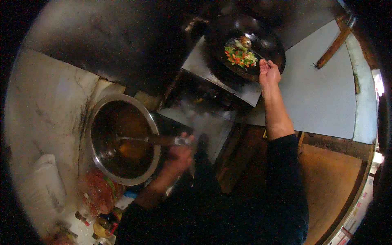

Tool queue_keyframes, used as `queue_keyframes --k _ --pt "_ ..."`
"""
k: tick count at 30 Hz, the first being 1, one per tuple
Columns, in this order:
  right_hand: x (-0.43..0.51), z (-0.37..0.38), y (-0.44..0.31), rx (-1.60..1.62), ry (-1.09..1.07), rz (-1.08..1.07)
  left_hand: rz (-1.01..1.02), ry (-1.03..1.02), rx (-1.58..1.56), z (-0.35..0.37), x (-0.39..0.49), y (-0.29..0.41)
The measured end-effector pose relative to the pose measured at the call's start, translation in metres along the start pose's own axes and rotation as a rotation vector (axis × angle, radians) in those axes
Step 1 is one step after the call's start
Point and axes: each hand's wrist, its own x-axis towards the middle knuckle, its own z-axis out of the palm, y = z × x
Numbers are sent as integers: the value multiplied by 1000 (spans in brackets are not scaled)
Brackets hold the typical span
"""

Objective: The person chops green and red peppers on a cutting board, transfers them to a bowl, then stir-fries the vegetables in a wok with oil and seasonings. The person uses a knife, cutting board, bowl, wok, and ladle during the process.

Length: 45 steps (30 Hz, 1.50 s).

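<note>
My right hand [269,73] grips the thin handle of a metal ladle [246,43] over a dark wok [271,33]. Chopped green, orange and pale vegetables [239,58] lie in the wok, beside the ladle's bowl. Lower down, my left hand [180,156] is closed around the end of a utensil [162,141] with a dark handle, blurred by motion. Its thin, light-coloured far part reaches over a large steel basin [154,122]. Brownish liquid [128,150] appears to be in the basin. The utensil's tip is too blurred to identify.
A grey-white panel [321,92] flanks the wok on the right, with a wooden stick [332,49] over it. A brown wooden board [333,183] lies below. Left of the basin are a pale wall [55,107], a red patterned bag [98,193] and several bottles or jars [104,226].
</note>
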Motion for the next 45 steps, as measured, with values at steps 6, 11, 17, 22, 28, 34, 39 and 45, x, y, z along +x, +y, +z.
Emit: queue_keyframes --k 6,11,17,22,28,34,39,45 --pt "-80 -11 -18 159 -171 73 -73 -83 32 -6 6 6" --pt "-168 -66 -16 183 -402 80 37 82 38 -20 19 6" --pt "-242 -158 17 32 -67 145 38 32 61 -32 26 12" --pt "-233 -210 59 -2 267 145 28 16 91 -33 23 12" --pt "-135 -220 127 -29 283 70 -34 -22 82 -28 20 9" --pt "-40 -219 174 -38 230 275 8 -65 190 -28 22 6" --pt "-15 -220 193 -241 128 486 -49 -61 126 -31 17 6" --pt "-70 -224 181 -540 12 685 -94 -61 117 -25 18 8"
